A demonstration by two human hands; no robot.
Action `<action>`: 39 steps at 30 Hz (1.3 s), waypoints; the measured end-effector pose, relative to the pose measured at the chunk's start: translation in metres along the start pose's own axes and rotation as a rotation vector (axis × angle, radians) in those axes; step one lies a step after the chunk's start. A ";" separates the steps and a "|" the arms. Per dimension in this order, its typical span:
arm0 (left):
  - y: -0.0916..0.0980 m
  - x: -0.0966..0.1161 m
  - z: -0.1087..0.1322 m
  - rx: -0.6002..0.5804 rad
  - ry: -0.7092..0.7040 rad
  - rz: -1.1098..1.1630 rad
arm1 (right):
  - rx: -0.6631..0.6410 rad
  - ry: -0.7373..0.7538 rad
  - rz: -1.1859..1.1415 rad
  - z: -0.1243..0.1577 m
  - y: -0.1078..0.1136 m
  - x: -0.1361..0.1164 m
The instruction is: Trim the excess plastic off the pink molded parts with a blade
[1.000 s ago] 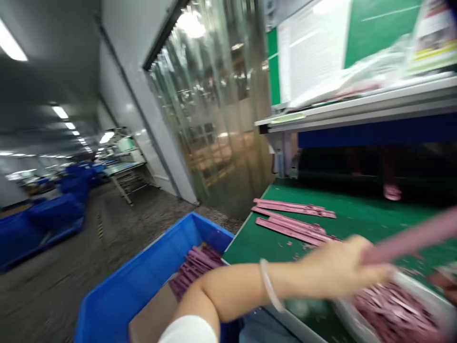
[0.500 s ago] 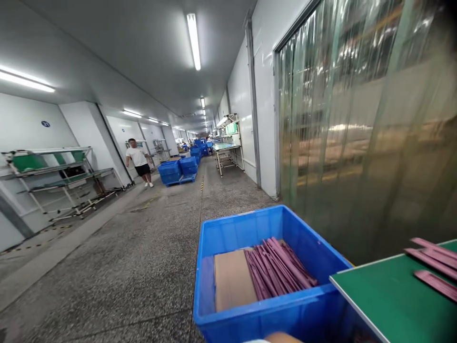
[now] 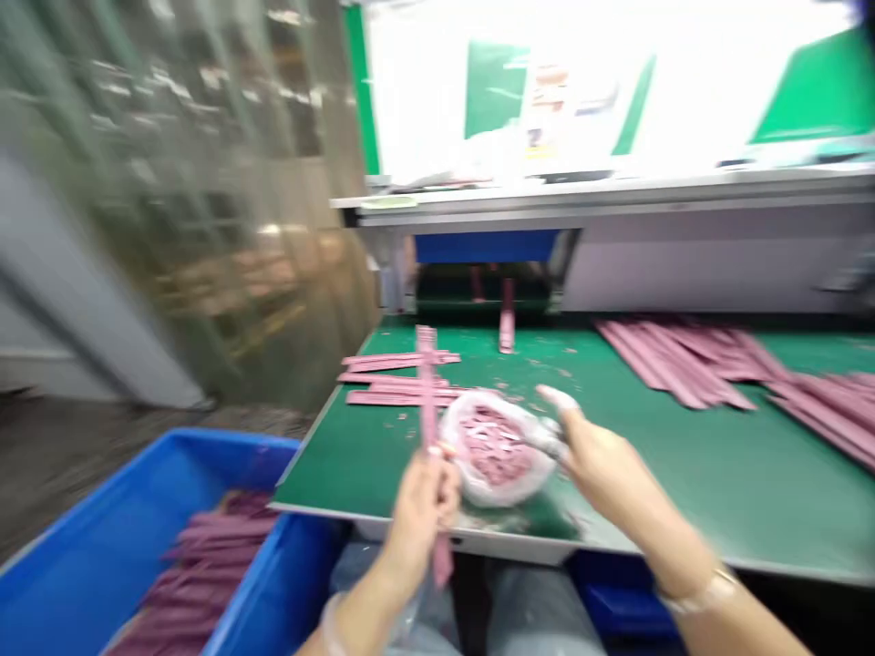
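My left hand [image 3: 427, 497] is closed round a long, flat pink strip [image 3: 427, 392], which stands upright over the table's near edge. Beside it, a white-rimmed round bowl [image 3: 502, 487] holds small pink scraps [image 3: 493, 442]. My right hand [image 3: 591, 451] is at the bowl's right side, its thumb stretched forward. Its fingers are curled round a greyish, blurred object [image 3: 549, 439] reaching over the rim; the kind cannot be made out. Several pink strips [image 3: 403, 392] lie crosswise behind the left hand's strip. Another single strip [image 3: 507, 328] lies farther back.
The green tabletop [image 3: 383, 446] carries piles of pink strips [image 3: 684, 360] at the right and loose crumbs. A blue bin [image 3: 184, 456] of darker pink strips stands against its left edge. A shelf [image 3: 615, 196] spans the back. A plastic strip curtain [image 3: 225, 228] hangs at left.
The view has swung right from the corridor and blue bin to the worktable. Both my hands now show over the table; earlier only a sliver of skin appeared at the bottom edge.
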State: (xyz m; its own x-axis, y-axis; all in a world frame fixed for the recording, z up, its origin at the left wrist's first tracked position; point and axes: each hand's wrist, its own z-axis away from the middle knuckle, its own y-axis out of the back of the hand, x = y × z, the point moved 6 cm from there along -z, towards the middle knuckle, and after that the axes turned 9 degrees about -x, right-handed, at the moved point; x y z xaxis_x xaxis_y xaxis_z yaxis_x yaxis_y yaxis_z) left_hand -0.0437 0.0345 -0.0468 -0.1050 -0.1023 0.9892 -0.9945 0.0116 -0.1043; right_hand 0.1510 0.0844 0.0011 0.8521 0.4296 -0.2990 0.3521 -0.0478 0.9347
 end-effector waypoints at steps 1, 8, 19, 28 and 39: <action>0.005 0.002 -0.009 0.029 -0.056 0.063 | -0.017 -0.041 0.003 -0.006 -0.002 0.008; 0.013 0.044 -0.029 0.290 -0.420 0.169 | -0.267 0.182 0.008 0.006 -0.030 -0.032; -0.005 0.062 -0.011 0.249 -0.688 -0.074 | -0.350 0.251 0.039 0.018 -0.029 -0.068; -0.008 0.067 -0.017 0.192 -0.588 -0.037 | -0.240 0.249 0.089 0.006 -0.028 -0.069; 0.003 0.061 -0.013 0.064 -0.275 0.177 | 0.002 0.312 -0.289 0.006 -0.010 -0.034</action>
State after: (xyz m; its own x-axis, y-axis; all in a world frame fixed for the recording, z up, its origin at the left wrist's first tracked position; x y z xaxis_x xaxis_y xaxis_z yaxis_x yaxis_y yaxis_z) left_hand -0.0527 0.0416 0.0142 -0.2641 -0.3689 0.8912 -0.9578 -0.0081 -0.2872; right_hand 0.1214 0.0647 0.0011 0.5601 0.6780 -0.4760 0.5605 0.1130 0.8204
